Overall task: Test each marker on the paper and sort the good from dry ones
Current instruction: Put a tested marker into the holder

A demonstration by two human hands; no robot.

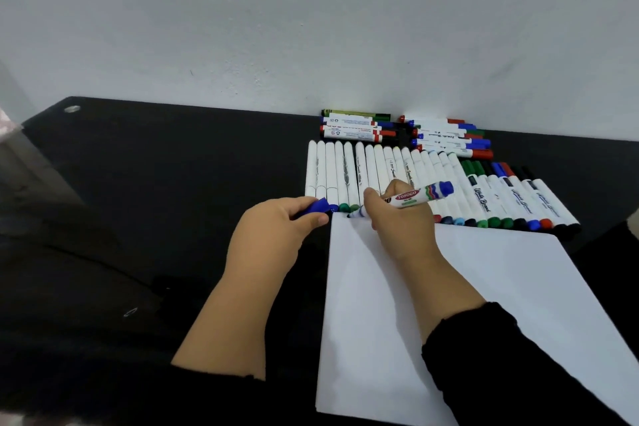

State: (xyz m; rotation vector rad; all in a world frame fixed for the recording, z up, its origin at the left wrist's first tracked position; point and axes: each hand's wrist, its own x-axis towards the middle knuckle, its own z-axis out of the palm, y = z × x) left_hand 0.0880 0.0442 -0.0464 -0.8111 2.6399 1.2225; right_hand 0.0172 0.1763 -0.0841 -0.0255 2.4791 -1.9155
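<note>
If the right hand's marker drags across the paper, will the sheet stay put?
Probably not on its own. The paper looks like one thin, loose sheet on a smooth dark table, so it may slide. The right hand resting on its top edge should help pin it.

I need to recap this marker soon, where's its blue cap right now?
In the head view, the blue cap is pinched in the left hand, just left of the paper's top corner.

The 1 head-worn wide-angle view looks forward and down from close above the black counter (pixel 173 166), facing the white wall (pixel 311 28) behind it.
</note>
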